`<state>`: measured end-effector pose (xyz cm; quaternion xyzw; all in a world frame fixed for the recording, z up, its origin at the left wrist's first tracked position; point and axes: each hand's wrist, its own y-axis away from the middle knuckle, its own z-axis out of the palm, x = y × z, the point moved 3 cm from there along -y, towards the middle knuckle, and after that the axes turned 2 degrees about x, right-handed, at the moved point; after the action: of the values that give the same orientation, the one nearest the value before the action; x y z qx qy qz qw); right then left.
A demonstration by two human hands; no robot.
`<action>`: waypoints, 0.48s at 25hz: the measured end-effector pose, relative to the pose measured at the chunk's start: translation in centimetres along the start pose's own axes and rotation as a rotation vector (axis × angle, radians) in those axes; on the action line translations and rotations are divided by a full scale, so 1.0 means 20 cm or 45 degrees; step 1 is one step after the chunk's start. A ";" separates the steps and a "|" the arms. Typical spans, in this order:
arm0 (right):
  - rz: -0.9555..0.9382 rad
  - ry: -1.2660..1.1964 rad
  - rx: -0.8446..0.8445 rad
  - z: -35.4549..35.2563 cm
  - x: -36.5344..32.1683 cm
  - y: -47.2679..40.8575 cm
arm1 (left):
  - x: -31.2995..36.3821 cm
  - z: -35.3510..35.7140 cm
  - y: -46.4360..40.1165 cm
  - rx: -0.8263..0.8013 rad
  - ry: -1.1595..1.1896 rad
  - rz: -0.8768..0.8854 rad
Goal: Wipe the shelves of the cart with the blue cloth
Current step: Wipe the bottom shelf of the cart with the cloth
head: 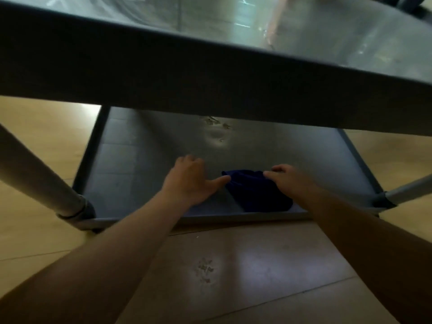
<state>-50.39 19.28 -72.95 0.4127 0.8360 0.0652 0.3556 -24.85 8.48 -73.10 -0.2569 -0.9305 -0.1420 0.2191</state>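
Note:
A dark blue cloth [254, 190] lies bunched on the cart's lower metal shelf [145, 160], near its front edge. My left hand [191, 178] rests flat on the shelf just left of the cloth, its thumb touching the cloth's edge. My right hand [289, 181] lies on the cloth's right side, fingers curled over it. The cart's upper shelf [304, 26] fills the top of the view, shiny and reflective, and hides the back of the lower shelf.
Grey cart legs slant at the lower shelf's front corners, one on the left [42, 183] and one on the right [411, 190]. A light wooden floor [233, 277] surrounds the cart. A dented, scuffed patch [217, 134] marks the lower shelf.

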 end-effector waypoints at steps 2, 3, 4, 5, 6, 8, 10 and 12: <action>0.053 0.014 -0.073 0.00 -0.03 0.01 | 0.20 0.14 -0.04 -0.102 0.153 -0.016; 0.088 0.029 -0.082 -0.01 -0.04 0.02 | 0.27 0.21 -0.05 -0.161 0.237 -0.062; 0.122 0.027 -0.088 -0.01 -0.05 0.03 | 0.31 0.26 -0.06 -0.200 0.321 -0.129; 0.132 0.005 -0.109 -0.01 -0.06 0.04 | 0.33 0.29 -0.07 -0.204 0.411 -0.190; 0.100 -0.030 -0.150 -0.01 -0.09 0.06 | 0.32 0.30 -0.07 -0.198 0.502 -0.230; -0.036 -0.112 -0.245 -0.03 -0.16 0.12 | 0.29 0.28 -0.09 -0.237 0.653 -0.202; -0.155 -0.243 -0.363 -0.07 -0.22 0.23 | 0.27 0.21 -0.06 -0.350 0.951 -0.111; -0.156 -0.471 -0.514 -0.11 -0.28 0.39 | 0.25 0.11 0.03 -0.542 1.412 -0.166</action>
<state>-44.56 20.73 -65.19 0.2872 0.7504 0.1323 0.5805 -29.10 11.81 -72.59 -0.1249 -0.6421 -0.4515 0.6068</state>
